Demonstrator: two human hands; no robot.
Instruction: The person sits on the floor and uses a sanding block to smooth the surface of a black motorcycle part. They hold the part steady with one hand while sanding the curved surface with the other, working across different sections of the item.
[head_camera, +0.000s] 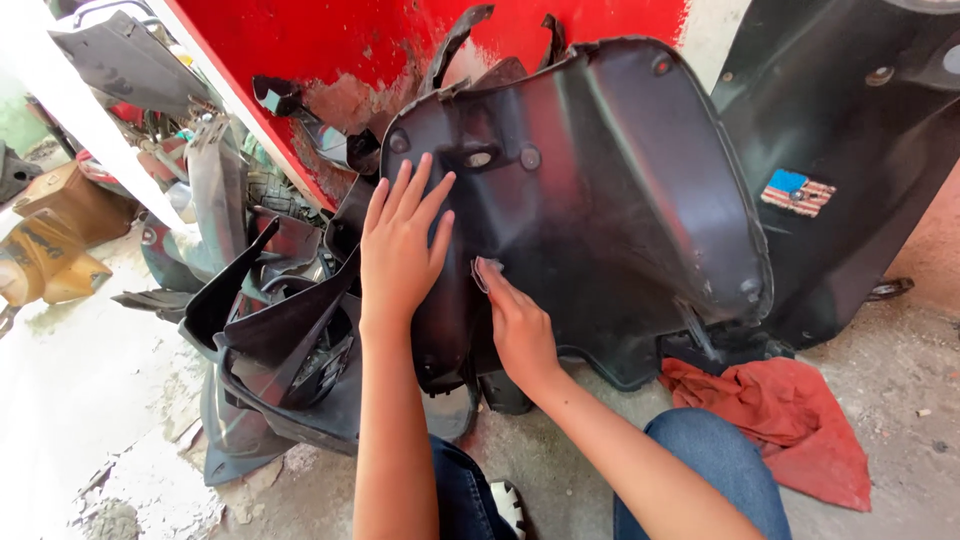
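Observation:
A large black plastic scooter body panel (610, 190) leans upright against a red wall. My left hand (402, 245) lies flat on its left part, fingers spread, steadying it. My right hand (515, 320) presses a small greyish piece, perhaps sandpaper (482, 270), against the panel's lower middle with the fingertips. My knees in blue jeans (715, 465) are at the bottom of the view.
A red rag (800, 425) lies on the concrete floor at the lower right. More black plastic panels (280, 350) are piled at the left. Another black panel with a small flag sticker (797, 192) stands at the right. Brown boxes (50, 240) sit far left.

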